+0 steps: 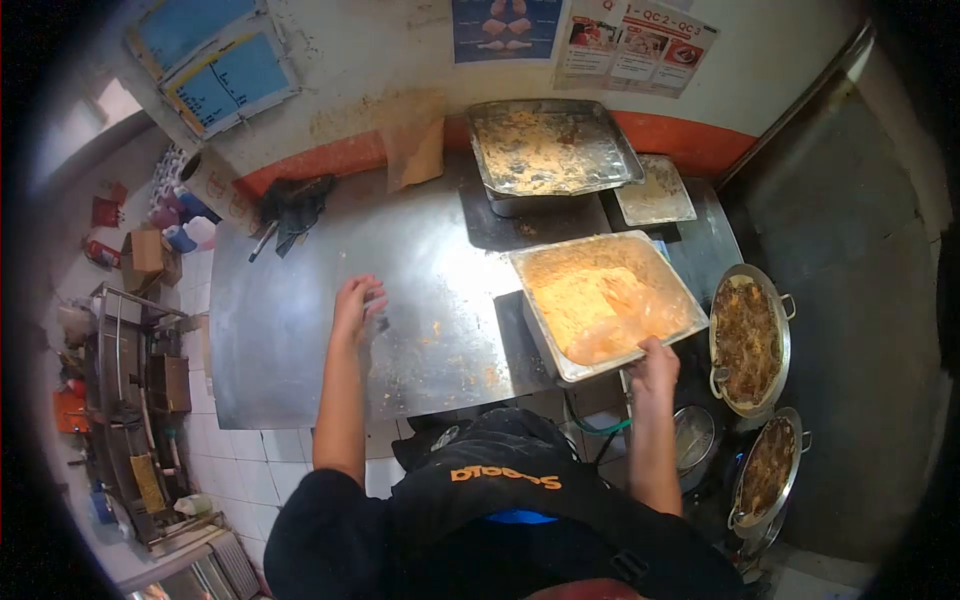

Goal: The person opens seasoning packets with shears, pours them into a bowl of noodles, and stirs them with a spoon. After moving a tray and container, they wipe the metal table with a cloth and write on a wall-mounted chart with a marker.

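Note:
My right hand (655, 366) grips the near right edge of a deep rectangular metal pan (560, 350). Inside the pan lies a yellow-orange powdery coating (575, 305), with pale raw meat pieces, perhaps chicken (640, 325), along its near right side. The thumb shows at the rim; the other fingers are partly hidden below it. My left hand (358, 303) hangs above the steel table (290, 330), left of the pan, with its fingers loosely bent and apart. Nothing is in it.
Behind the pan stands a crumb-covered tray (545, 150), beside a smaller flat tray (655, 190). Two wide pans of dark frying food (750, 340) sit at the right. A black cloth or bag (297, 208) lies at the table's back left. Crumbs dot the tabletop.

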Demonstrator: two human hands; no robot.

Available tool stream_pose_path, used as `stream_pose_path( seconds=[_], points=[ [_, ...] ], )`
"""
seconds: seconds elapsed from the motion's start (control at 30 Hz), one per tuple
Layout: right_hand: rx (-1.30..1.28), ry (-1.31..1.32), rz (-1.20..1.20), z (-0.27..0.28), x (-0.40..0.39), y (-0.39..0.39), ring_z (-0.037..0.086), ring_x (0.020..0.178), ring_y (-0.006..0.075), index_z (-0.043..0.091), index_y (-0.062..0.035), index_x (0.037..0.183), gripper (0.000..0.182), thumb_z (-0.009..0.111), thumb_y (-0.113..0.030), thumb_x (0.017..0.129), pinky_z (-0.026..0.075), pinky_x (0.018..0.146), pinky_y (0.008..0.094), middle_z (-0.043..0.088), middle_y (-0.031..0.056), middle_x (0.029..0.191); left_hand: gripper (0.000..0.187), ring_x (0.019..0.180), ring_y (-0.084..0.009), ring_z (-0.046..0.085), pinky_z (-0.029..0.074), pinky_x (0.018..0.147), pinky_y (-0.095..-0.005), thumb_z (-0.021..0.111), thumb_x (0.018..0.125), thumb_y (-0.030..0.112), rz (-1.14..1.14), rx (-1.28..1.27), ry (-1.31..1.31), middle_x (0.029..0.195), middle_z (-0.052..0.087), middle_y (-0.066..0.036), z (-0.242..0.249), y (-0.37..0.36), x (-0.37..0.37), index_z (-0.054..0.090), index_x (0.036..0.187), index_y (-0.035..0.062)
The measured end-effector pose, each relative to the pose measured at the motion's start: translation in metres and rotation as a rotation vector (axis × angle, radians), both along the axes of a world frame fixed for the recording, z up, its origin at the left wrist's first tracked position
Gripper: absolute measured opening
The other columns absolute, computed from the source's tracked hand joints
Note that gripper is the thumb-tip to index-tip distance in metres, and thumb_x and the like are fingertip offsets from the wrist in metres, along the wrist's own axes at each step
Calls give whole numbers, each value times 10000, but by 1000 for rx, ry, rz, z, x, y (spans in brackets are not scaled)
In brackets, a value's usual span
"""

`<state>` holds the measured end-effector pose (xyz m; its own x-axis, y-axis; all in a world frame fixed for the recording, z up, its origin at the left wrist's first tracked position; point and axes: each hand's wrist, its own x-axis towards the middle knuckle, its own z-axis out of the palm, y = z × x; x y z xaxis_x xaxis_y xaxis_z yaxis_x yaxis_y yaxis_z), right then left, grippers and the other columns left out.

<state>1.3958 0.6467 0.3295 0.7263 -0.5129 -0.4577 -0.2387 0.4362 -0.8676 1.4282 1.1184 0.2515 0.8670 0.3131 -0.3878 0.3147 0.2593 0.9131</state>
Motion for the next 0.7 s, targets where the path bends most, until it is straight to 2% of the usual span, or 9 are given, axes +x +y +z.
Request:
stream_pose_path(
  seconds=[0.1, 0.17, 0.23, 0.3, 0.37, 0.5, 0.57, 0.67, 0.7],
  points=[
    [-96, -82, -7, 46, -14, -7, 522, 487, 112, 540, -38, 758, 37, 544, -47, 722, 338, 356, 230, 579, 54, 687, 248, 840, -186, 570, 526, 729, -347, 555, 861, 178, 145, -144, 5, 975, 572, -104, -16, 5, -39, 506, 1043, 17],
    [-215, 43, 118, 83, -16, -26, 533, 505, 132, 534, -37, 757, 34, 542, -54, 728, 384, 395, 245, 576, 60, 686, 228, 835, -193, 568, 526, 736, -367, 545, 857, 141, 201, -208, -15, 965, 569, -106, -33, 8, -58, 505, 1042, 13],
    [-201, -106, 175, 91, 0, -43, 590, 617, 180, 549, -7, 866, 142, 526, -64, 737, 472, 504, 279, 597, 88, 782, 222, 843, -198, 564, 525, 744, -369, 537, 853, 129, 220, -241, -19, 968, 561, -113, -35, 2, -70, 500, 1037, 9],
    [-99, -243, 200, 140, 17, -8, 618, 781, 238, 521, 28, 1036, 301, 504, -61, 749, 519, 653, 339, 597, 131, 947, 216, 851, -204, 561, 524, 753, -371, 528, 850, 117, 245, -271, -26, 971, 553, -119, -32, -5, -81, 495, 1031, 5],
    [-56, -268, 278, 148, 52, -18, 603, 906, 271, 464, 39, 1153, 412, 488, -56, 753, 515, 738, 401, 568, 152, 1073, 205, 854, -202, 557, 517, 770, -383, 529, 853, 111, 260, -318, -46, 967, 553, -119, -26, -9, -88, 493, 1027, 8],
    [60, -529, 340, 142, 132, 13, 575, 953, 303, 476, 22, 1132, 395, 491, -61, 745, 482, 787, 486, 560, 159, 1078, 202, 863, -204, 552, 515, 774, -382, 524, 854, 107, 314, -337, -97, 964, 552, -120, -15, -7, -112, 496, 1029, 10],
    [86, -424, 304, 121, 197, 22, 583, 950, 322, 472, 31, 1105, 356, 492, -50, 759, 466, 842, 525, 584, 162, 1035, 216, 871, -213, 548, 508, 781, -385, 527, 860, 122, 360, -321, -136, 966, 550, -120, -13, 2, -129, 495, 1042, 10],
    [109, -416, 198, 97, 245, 70, 610, 883, 328, 501, 34, 1048, 327, 489, -33, 727, 499, 731, 577, 595, 161, 986, 239, 878, -220, 545, 503, 782, -389, 541, 857, 142, 434, -254, -139, 969, 550, -115, 0, 11, -166, 492, 1053, 13],
    [135, -472, 104, 85, 258, 83, 610, 747, 308, 507, 52, 992, 294, 496, -33, 710, 518, 624, 508, 593, 158, 916, 239, 878, -220, 545, 503, 782, -389, 541, 857, 142, 450, -245, -140, 969, 550, -115, 3, 14, -180, 492, 1053, 13]
  ],
)
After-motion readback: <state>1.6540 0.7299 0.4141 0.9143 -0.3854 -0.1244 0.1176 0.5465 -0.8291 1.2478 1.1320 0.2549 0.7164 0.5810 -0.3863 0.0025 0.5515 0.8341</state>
